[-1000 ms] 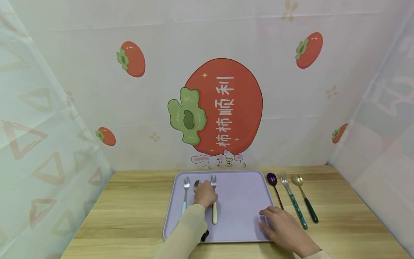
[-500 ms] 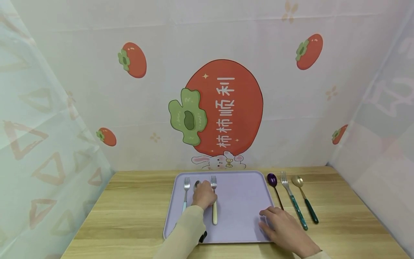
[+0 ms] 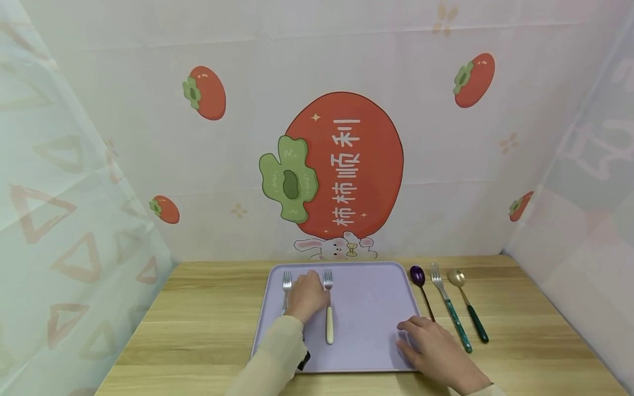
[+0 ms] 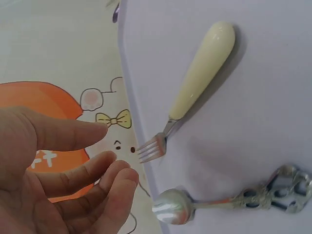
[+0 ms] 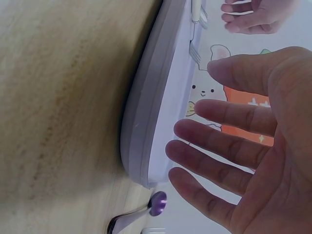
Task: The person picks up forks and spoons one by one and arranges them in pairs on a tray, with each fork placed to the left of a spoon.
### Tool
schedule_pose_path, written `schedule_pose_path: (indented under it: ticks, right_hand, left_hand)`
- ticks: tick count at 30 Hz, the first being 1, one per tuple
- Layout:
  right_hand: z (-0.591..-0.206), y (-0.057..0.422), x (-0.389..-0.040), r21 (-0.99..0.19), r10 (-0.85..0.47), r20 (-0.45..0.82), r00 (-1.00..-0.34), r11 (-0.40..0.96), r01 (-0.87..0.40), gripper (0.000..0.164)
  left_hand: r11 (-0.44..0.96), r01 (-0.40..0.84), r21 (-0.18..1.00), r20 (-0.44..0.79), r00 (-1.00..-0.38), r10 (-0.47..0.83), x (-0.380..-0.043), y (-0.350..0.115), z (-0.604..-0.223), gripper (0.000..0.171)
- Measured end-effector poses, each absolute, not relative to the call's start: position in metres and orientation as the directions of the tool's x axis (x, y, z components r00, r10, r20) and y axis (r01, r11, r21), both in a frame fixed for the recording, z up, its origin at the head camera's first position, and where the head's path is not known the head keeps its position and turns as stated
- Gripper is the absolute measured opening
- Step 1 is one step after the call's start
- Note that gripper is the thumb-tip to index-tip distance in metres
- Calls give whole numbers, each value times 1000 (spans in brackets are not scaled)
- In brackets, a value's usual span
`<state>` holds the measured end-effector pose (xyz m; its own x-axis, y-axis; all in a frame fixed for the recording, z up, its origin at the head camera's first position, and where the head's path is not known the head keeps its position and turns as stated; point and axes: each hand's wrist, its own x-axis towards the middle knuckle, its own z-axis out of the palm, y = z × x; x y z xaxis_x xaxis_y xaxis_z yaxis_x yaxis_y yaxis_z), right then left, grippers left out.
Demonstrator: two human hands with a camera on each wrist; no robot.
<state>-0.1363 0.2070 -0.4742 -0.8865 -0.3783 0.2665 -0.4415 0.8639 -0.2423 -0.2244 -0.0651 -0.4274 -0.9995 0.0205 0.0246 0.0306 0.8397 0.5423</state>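
My left hand (image 3: 308,297) is above the left half of the lilac tray (image 3: 371,308), between two forks. In the left wrist view its thumb and fingers are apart, with nothing between them. Below it on the tray lie a fork with a cream handle (image 4: 202,73) and a silver spoon with an ornate openwork handle (image 4: 253,197); the head view hides that spoon behind the hand. Left of them, a fork with a light blue handle (image 3: 287,280) is partly covered. My right hand (image 3: 436,346) is by the tray's right front corner, fingers spread and holding nothing.
Right of the tray, on the wooden table (image 3: 198,319), lie a purple spoon (image 3: 417,274), a fork with a teal handle (image 3: 455,319) and a gold spoon with a green handle (image 3: 476,324). A printed cloth wall (image 3: 238,165) stands behind the table, with side walls.
My left hand has shifted slightly left and away from me, and now covers the spoon bowl that showed before in the head view. The right hand stays in place.
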Motion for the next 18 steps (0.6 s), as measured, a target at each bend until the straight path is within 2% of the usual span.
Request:
schedule_pose_path:
  ticks: [10, 18]
  right_hand:
    - [-475, 207, -136, -247, -368, 257, -893, 869, -429, 22]
    - [-476, 208, -137, -244, -374, 264, -889, 866, -437, 22]
  left_hand:
    - [850, 41, 525, 71, -997, 4, -216, -86, -418, 13]
    - [836, 106, 538, 145, -989, 32, -210, -116, -421, 9]
